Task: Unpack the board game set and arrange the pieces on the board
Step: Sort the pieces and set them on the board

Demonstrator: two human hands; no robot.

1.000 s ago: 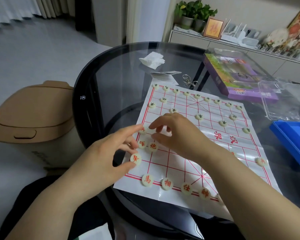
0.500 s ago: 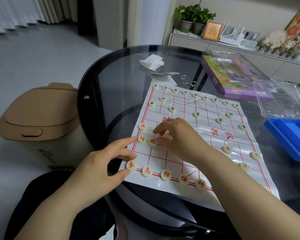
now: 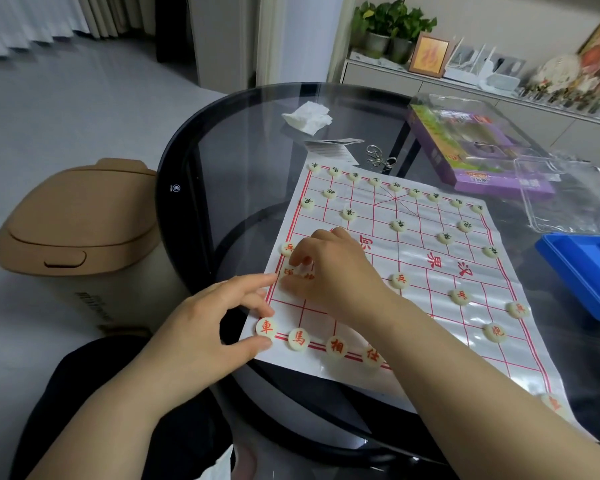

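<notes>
The board lies flat on the glass desk; the right hand curls down, pinching a red piece, probably to centre it on its crossing; the left hand loosely brackets the corner chariot, grip unclear.

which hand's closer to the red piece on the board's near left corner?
Left. The left hand brackets the corner piece with thumb and finger; the right hand is farther up the board.
</notes>
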